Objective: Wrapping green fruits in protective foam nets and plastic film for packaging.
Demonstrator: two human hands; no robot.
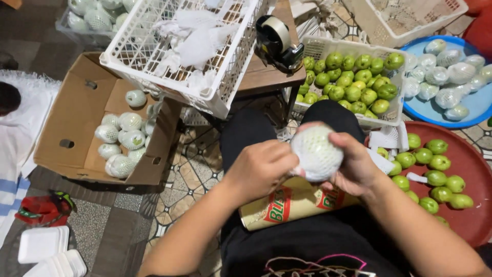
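Observation:
A round fruit wrapped in white foam netting (pixel 316 153) is held over my lap between both hands. My left hand (pixel 259 169) grips its left side with the fingers curled on the net. My right hand (pixel 353 164) cups its right side and back. Under the hands a gold cylinder-shaped roll with red labels (pixel 287 205) lies across my lap. Green fruits (pixel 435 177) sit loose on a red tray (pixel 471 220) at my right. More green fruits (pixel 353 84) fill a white basket (pixel 394 115) beyond my knees.
A cardboard box (pixel 69 128) at left holds several net-wrapped fruits (pixel 123 141). A white crate (pixel 154 77) with foam nets stands above it. A tape dispenser (pixel 279 41) sits on a small wooden table. A blue tray (pixel 479 105) holds wrapped fruits. White foam trays (pixel 43 243) lie bottom left.

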